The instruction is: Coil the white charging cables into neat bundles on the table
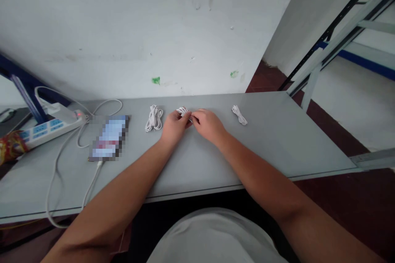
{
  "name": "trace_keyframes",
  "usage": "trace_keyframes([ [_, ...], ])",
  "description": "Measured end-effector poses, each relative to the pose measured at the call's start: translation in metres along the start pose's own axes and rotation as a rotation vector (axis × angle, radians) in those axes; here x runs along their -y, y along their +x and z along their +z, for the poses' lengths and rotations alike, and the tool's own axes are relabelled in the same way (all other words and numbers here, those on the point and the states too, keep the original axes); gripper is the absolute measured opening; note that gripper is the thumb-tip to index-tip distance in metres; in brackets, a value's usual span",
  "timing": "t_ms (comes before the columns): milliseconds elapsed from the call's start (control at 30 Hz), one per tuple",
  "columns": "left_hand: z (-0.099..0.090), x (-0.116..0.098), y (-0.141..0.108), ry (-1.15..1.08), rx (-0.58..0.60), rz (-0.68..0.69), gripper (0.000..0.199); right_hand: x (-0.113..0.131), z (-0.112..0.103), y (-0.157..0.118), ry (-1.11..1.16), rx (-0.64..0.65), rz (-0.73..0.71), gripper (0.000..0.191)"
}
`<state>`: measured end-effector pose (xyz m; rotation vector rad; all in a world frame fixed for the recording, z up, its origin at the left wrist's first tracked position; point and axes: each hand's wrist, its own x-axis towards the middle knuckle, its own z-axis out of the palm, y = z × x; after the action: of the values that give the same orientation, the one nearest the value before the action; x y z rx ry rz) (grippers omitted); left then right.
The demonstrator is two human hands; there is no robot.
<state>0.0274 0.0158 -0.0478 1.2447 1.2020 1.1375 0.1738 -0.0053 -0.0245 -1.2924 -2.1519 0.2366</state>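
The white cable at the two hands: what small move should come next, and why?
Perhaps the right hand should draw the loops snug while the left hand steadies the cable. Both hands' fingertips meet at this coil, and the slim bundle to its right looks tighter than the wide bundle to its left.

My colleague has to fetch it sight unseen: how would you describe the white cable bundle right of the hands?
Find the grey table against the white wall. On its surface, right of the person's right hand, lies a small white cable bundle. It is slimmer than the looped bundle beside the left hand and, unlike the held bundle, untouched.
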Motion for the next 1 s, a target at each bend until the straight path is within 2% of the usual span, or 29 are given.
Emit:
trace_keyframes([
  [233, 0.0, -0.007, -0.004, -0.002, -0.043, -0.03, 0.03, -0.005, -0.005, -0.001, -0.047, -0.022, -0.038, 0.024],
  [400, 0.001, -0.009, -0.004, -0.011, -0.004, -0.074, 0.029, -0.012, -0.011, 0.0, -0.045, 0.043, -0.133, 0.022],
  [567, 0.001, -0.01, -0.002, -0.058, 0.017, -0.069, 0.03, -0.015, -0.008, 0.003, -0.03, 0.063, -0.165, 0.019],
  [867, -0.008, -0.011, -0.001, -0.31, 0.306, -0.089, 0.036, -0.018, -0.008, 0.002, -0.023, -0.032, -0.164, 0.02],
  [1000, -0.01, -0.009, -0.001, -0.336, 0.326, -0.106, 0.031, -0.019, -0.008, 0.002, -0.042, -0.03, -0.19, 0.02],
])
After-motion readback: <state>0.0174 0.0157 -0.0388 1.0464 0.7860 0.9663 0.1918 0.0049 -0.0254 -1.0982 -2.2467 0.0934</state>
